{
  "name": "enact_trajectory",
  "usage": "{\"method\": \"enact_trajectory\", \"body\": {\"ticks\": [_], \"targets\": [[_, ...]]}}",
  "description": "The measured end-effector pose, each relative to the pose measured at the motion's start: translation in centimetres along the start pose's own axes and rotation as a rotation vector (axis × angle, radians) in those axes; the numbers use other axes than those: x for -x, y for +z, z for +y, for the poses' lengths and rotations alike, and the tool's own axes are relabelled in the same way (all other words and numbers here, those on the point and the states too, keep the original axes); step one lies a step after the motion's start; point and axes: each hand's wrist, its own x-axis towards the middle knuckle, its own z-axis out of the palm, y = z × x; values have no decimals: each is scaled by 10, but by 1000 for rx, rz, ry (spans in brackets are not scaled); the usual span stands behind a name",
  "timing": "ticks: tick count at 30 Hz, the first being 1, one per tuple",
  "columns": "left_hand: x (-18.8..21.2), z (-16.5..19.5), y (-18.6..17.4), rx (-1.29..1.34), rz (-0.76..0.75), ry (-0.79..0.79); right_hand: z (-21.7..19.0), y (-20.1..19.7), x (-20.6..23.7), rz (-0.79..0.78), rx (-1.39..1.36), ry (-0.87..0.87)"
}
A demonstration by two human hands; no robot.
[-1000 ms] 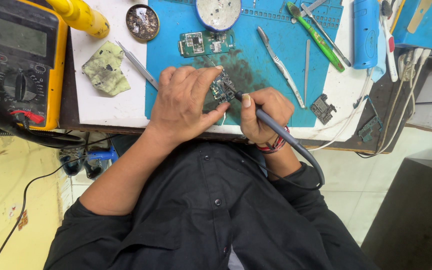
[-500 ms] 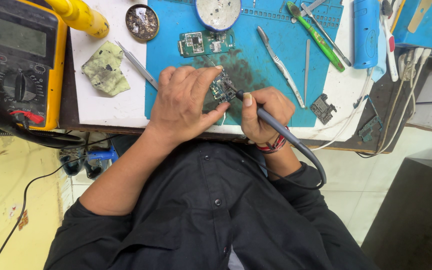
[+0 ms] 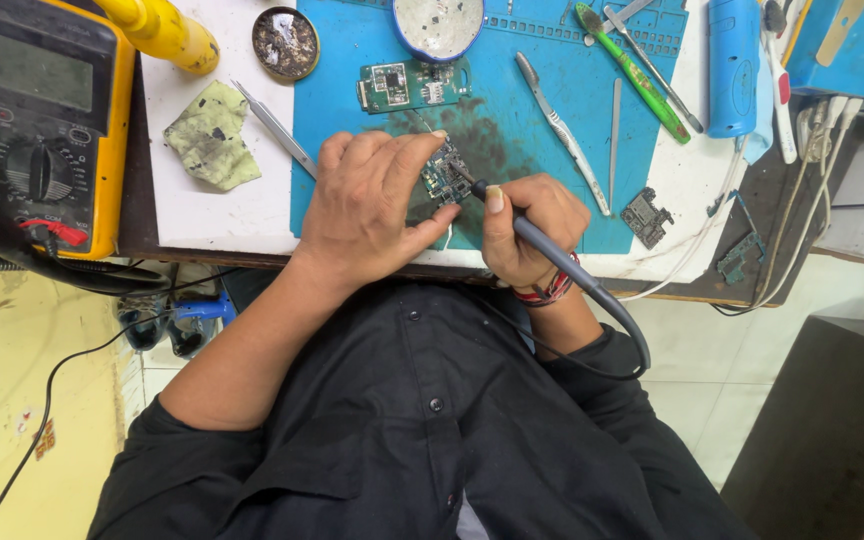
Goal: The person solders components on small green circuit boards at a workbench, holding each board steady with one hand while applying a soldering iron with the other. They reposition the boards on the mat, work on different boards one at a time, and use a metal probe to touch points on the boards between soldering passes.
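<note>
My left hand [image 3: 372,205] presses down on a small dark circuit board [image 3: 444,175] that lies on the blue work mat [image 3: 542,70], fingers spread over its left part. My right hand [image 3: 530,225] grips a grey soldering iron [image 3: 542,250] like a pen, its tip touching the board's right edge. The iron's cable loops down past my wrist, over my black shirt. A second green circuit board [image 3: 407,85] lies further up the mat.
A yellow multimeter [image 3: 47,120] sits at the left with red and black leads. Tweezers [image 3: 274,128], a stained green cloth [image 3: 210,135], a round tin [image 3: 285,42], a green screwdriver [image 3: 632,70], a blue box [image 3: 837,40] and loose small boards [image 3: 645,215] surround the mat.
Barely anything has moved. The soldering iron tip stays on the board while my left hand keeps holding it down.
</note>
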Motion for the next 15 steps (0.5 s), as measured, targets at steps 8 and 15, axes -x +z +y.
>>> {"method": "enact_trajectory", "body": {"ticks": [8,15], "targets": [[0,0,0,-11,1,4,-1,0,0,-1,6,8],[-1,0,0,-14,3,9,2,0,6,33,4,47]]}}
